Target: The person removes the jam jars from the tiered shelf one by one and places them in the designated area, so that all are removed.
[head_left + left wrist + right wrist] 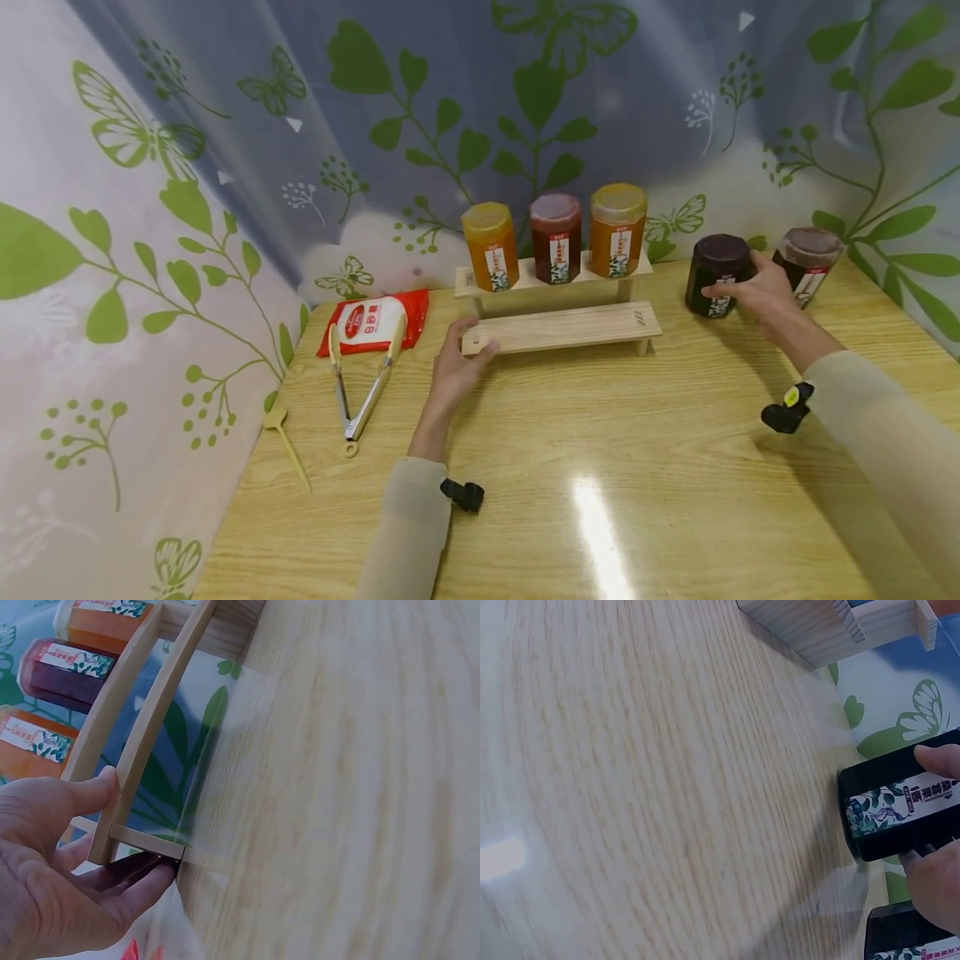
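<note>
On a pale wooden worktop [600, 467] backed by a curtain printed with green leaves, a two-step pale wooden rack [562, 327] stands near the far edge. Its upper step carries three glass jars in a row: an orange one [491, 246], a dark red one [556, 238] and another orange one [618, 229]. The left hand [459, 367] grips the left end of the rack's lower step, thumb on top and fingers curled beneath. To the right of the rack, the right hand [753, 293] is wrapped around a dark, nearly black jar with a white label [716, 273] standing on the worktop. A second dark jar [808, 260] stands just beside it. Left of the rack lie a red and white packet [373, 321], metal tongs [363, 392] and a small yellow fork [285, 442].
</note>
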Demonstrator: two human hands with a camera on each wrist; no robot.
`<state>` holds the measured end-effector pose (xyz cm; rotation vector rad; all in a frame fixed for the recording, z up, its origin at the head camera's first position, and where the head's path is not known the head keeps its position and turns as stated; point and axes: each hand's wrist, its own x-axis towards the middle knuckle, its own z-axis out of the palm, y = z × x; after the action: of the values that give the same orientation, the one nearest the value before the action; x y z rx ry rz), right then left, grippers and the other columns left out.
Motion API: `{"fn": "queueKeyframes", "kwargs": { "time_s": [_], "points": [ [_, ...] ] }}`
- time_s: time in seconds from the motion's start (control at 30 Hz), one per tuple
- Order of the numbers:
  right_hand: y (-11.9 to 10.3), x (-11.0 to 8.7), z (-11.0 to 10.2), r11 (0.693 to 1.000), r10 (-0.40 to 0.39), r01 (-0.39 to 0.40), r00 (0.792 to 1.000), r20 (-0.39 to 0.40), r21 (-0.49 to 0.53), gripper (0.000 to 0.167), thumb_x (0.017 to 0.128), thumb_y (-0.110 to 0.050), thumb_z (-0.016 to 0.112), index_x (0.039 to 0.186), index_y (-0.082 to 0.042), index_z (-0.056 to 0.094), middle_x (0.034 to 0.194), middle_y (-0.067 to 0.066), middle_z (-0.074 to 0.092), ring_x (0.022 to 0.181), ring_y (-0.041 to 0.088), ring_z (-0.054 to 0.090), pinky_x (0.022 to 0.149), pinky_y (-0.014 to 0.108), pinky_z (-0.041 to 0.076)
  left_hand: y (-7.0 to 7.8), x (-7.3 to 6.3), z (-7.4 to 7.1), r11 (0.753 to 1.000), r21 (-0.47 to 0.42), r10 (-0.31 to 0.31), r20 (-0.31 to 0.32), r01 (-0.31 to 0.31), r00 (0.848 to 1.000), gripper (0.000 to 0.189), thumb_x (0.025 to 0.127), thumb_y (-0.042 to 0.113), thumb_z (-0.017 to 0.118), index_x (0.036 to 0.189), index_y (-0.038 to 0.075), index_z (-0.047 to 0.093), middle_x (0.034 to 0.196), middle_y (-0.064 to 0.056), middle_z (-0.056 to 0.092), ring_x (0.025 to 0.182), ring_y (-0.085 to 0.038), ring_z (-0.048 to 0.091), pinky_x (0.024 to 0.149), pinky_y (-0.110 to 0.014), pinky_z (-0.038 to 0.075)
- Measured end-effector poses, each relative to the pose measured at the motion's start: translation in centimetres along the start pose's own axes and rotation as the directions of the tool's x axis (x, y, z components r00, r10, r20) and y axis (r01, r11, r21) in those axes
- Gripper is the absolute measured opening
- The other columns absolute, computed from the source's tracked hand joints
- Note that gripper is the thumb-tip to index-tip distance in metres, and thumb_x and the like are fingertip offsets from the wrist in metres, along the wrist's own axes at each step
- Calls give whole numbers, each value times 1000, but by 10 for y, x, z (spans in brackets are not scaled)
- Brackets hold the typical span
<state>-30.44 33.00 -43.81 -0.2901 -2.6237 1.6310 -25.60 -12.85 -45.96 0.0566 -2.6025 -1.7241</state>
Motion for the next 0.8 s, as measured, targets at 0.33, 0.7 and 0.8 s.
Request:
{"fn": "queueKeyframes", "kwargs": {
  "time_s": [0.33, 0.7, 0.8],
  "points": [
    [3, 1, -5, 1000, -21, 20, 998, 60, 18, 103, 93, -23, 80, 166, -5, 9, 167, 30, 20, 151, 55, 18, 118, 71, 21, 2, -1, 1, 1000, 11, -12, -5, 12, 1000, 60, 98, 32, 75, 151, 24, 48, 163, -8, 41, 154, -34, 30, 121, -56, 30],
    [-21, 3, -21, 991, -59, 46, 993, 107, 123, 99, 96, -29, 78, 168, -20, 11, 174, 11, 8, 159, 37, 8, 125, 59, 13, 2, -2, 0, 1000, 14, -10, -1, 10, 1000, 59, 98, 33, 75, 150, 26, 49, 164, -6, 40, 154, -33, 29, 121, -55, 30],
    [-28, 4, -25, 986, -90, 74, 990, 106, 149, 93, 97, -29, 76, 168, -25, 15, 174, 4, 15, 161, 27, 3, 126, 57, 5, 1, -1, 1, 1000, 16, -11, 0, 11, 1000, 58, 98, 33, 75, 150, 26, 49, 164, -7, 41, 154, -33, 30, 121, -54, 30]
  ]
}}
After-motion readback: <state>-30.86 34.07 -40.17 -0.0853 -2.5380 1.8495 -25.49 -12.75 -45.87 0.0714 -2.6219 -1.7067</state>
